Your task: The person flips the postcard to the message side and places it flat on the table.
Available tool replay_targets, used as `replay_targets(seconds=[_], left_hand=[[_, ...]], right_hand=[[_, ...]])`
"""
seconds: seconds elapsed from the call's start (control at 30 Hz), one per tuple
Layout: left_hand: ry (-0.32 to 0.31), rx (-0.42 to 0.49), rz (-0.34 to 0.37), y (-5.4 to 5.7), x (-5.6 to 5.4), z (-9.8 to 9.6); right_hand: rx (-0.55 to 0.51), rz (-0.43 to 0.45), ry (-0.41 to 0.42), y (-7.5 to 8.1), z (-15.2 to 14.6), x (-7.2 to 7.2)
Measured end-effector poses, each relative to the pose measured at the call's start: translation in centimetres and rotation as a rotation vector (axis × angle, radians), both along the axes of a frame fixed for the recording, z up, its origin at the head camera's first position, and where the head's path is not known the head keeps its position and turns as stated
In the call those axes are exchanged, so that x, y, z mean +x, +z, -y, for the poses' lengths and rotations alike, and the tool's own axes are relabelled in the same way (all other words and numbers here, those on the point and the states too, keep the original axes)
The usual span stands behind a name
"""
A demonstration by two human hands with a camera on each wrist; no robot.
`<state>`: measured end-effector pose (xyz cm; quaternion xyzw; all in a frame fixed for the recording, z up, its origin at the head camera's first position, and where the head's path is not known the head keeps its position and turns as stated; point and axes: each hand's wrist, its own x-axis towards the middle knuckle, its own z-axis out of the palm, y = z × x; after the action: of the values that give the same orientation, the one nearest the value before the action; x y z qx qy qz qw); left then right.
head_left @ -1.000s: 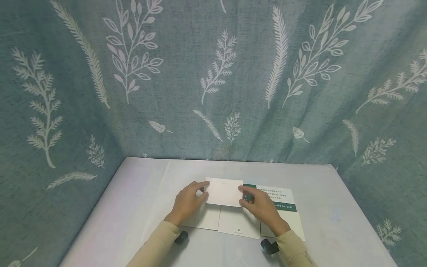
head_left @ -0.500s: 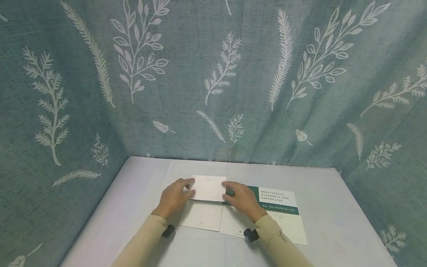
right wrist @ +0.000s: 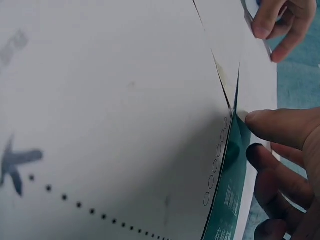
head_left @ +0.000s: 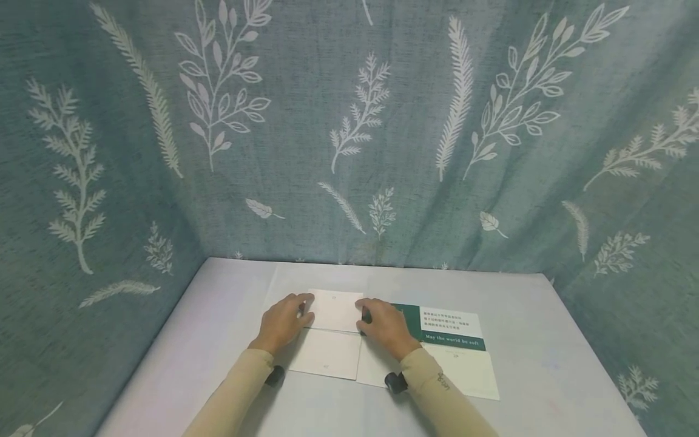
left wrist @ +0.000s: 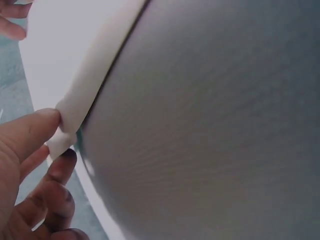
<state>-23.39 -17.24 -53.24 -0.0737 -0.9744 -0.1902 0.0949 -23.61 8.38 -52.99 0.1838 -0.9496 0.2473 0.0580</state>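
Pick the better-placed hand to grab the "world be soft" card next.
Probably right: the right hand touches the white card's right edge, nearer the printed card; the left hand holds the opposite edge.

White rectangular card (head_left: 334, 311), small faint mark near its far edge, is held long sides crosswise, left edge pinched by the left hand (head_left: 281, 323), right edge by the right hand (head_left: 384, 325), just beyond a similar pale card (head_left: 324, 353).

Held card (head_left: 334, 311): matt, smooth paper. Grn/wht sheet (head_left: 452, 329) R of held card: printed paper, smooth. Curtain (head_left: 409, 127) behind held card: matt cloth w/ woven texture.
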Motion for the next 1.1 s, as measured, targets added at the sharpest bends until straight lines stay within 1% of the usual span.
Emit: replay_targets(seconds=[0.1,0.2,0.47,0.7,0.8,0.93,1.0,1.1], left_hand=[[0.006,-0.009,0.044,0.2,0.1,0.1],[0.006,-0.021,0.076,0.4,0.1,0.1],[-0.018,-0.049,0.048,0.3,0.2,0.1],[-0.020,-0.034,0.032,0.3,0.3,0.1],[-0.011,-0.011,0.013,0.2,0.2,0.1],[-0.008,0.016,-0.043,0.2,0.2,-0.2],[-0.026,0.026,-0.074,0.4,0.2,-0.5],[-0.085,0.039,-0.122,0.9,0.1,-1.4]], right_hand=[[0.028,-0.004,0.006,-0.1,0.2,0.0],[0.052,0.012,0.001,-0.2,0.4,0.1],[0.051,0.023,-0.011,-0.2,0.5,0.2],[0.040,0.014,-0.015,-0.3,0.3,0.2],[0.018,-0.014,-0.009,-0.2,-0.1,0.4],[-0.010,-0.071,-0.009,0.4,-1.2,0.8],[-0.015,-0.081,-0.022,0.7,-1.8,0.8],[-0.027,-0.077,-0.035,1.3,-2.9,0.8]])
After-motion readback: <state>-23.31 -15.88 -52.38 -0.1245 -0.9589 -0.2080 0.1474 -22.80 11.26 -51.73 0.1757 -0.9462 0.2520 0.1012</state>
